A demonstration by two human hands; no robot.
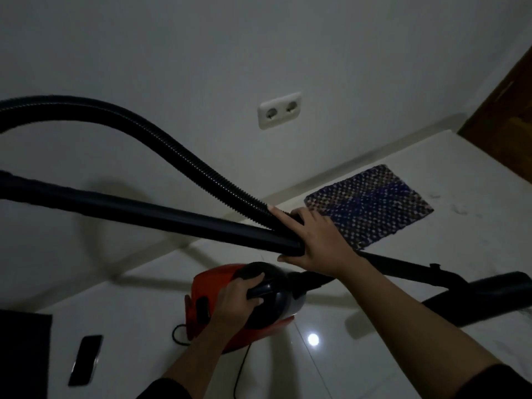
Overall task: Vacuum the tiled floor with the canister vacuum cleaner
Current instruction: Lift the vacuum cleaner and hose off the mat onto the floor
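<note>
- Two bare hands are seen from above, both closed on parts of a canister vacuum cleaner (244, 300) that sits low over a glossy white tiled floor (331, 370); whether its base touches the tiles cannot be told.
- At the lower centre, the left hand (233, 298) is wrapped around the black carry handle (263, 289) on top of the red and black body, fingers curled over it.
- Just above, the right hand (316, 240) is spread wide and clamped over two parts at once: the rigid black wand tube (144, 214) and the end of the ribbed flexible hose (201, 165), held together side by side.
- From that grip, the hose arcs up and away to the left edge, while the wand runs on to the right, towards the floor nozzle (475, 298) low at the right edge.
- A thin power cord (241, 367) trails from the body across the tiles; the wall socket (279, 110) above has nothing plugged in.
- Lying nearby are a woven mat (371, 205) by the wall and a dark phone (86, 359) at the lower left.
- The body is judged compact but weighty, best lifted by its handle.
- The wand is judged stiff and light, the hose springy and prone to swing, so both would be steadied near their joint.
- The polished tiles look slippery.
</note>
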